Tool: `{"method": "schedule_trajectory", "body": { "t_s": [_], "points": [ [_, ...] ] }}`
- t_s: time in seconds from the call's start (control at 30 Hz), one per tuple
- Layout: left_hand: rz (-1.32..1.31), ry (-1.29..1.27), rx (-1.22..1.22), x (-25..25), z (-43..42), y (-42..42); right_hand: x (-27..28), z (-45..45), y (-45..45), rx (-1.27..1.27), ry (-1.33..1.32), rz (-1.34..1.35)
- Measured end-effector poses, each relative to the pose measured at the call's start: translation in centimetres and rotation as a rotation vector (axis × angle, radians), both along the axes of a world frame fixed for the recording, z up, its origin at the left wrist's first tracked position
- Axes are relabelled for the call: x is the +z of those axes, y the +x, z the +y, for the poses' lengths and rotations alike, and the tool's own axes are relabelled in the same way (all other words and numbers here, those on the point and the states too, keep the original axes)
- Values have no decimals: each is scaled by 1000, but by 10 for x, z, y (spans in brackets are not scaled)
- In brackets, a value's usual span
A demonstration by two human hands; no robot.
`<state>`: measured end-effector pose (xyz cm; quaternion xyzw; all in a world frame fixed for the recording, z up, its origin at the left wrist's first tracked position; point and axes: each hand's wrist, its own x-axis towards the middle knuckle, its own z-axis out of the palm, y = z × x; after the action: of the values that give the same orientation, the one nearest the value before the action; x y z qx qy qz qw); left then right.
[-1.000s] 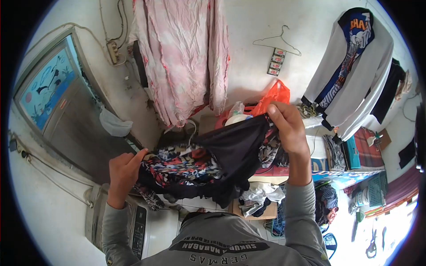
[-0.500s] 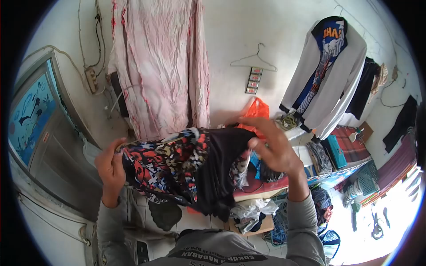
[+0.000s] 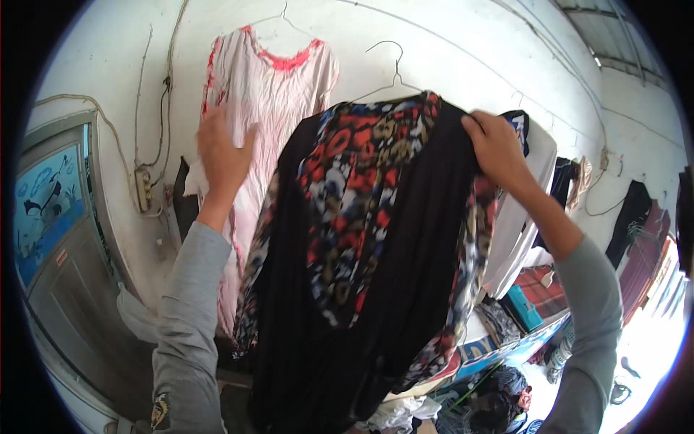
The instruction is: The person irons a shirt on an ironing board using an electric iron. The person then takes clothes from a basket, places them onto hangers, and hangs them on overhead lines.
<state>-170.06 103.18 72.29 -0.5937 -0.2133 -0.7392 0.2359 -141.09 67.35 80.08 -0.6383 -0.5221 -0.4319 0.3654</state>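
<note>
A black garment with a multicoloured patterned inside and patterned sides [image 3: 426,253] hangs spread out in front of me on a wire hanger [image 3: 397,72], whose hook points up above the collar. My right hand [image 3: 500,150] pinches the garment at its right shoulder. Raised to the left, my left hand [image 3: 228,153] is apart from the garment, slightly blurred, with thumb and fingers spread and nothing in it. Behind that hand, a pale pink dress with red trim [image 3: 267,108] hangs on the wall from another wire hanger.
A grey door with a blue picture panel [image 3: 54,188] stands at the left. Cables run down the wall to a socket strip [image 3: 144,189]. At right hang a white jacket [image 3: 517,224] and dark clothes [image 3: 636,217]. A teal case [image 3: 525,309] lies on the table, with bundled clothes [image 3: 506,398] below.
The garment has gone from bunched and sideways to upright and spread on a hanger. My left hand has let go and risen; my right hand now grips the shoulder. The view has tilted up.
</note>
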Motion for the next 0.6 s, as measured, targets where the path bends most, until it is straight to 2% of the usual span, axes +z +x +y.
{"method": "schedule_trajectory", "body": {
  "t_s": [0.03,0.1,0.2,0.27,0.3,0.37,0.53,0.6],
  "points": [
    [-145,-29,124,-1,22,-6,24,13,10,-33,22,-62],
    [-316,-407,201,-10,53,-13,75,36,16,-116,41,-117],
    [-253,-509,45,-45,130,-29,147,73,19,-250,0,-37],
    [-31,-682,-160,-58,131,-44,190,102,23,-338,80,79],
    [-36,-683,-166,-61,125,-50,202,111,17,-341,79,72],
    [-65,-450,-322,-63,96,-56,221,132,-2,-406,151,180],
    [-42,-421,-562,-57,12,-72,241,178,-5,-405,181,283],
    [-17,-407,-626,-55,-12,-69,243,194,0,-329,134,315]
  ]
}}
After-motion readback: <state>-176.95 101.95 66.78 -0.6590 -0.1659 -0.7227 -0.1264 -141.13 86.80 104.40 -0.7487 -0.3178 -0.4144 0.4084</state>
